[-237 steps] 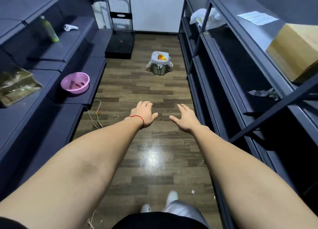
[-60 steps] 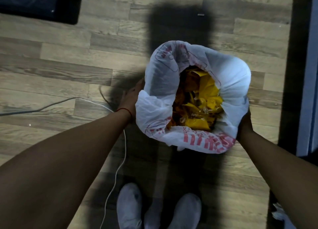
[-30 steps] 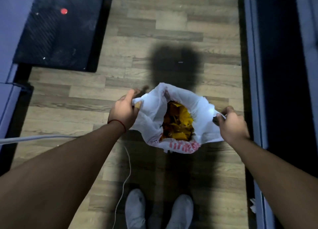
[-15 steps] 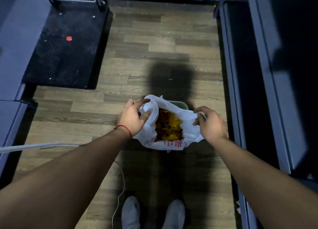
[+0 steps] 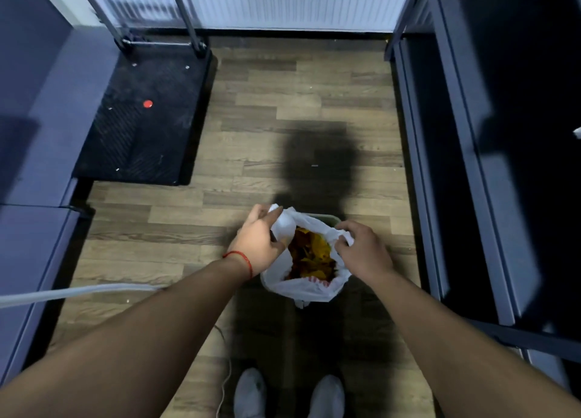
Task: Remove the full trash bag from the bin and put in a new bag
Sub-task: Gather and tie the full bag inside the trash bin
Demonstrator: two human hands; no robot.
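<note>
Both rims are pulled in now. My left hand point(image 5: 261, 244) pinches 1 flap of the bag point(image 5: 301, 288) and my right hand point(image 5: 361, 254) curls round the other. The mouth gaped wide 2 seconds ago and is narrower now. The bag seems to sit in the bin point(image 5: 327, 218) still, though it's dim. Ready to lift.

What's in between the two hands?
The head view shows the open mouth of the white trash bag between the left hand and the right hand, with yellow and orange trash inside.
</note>
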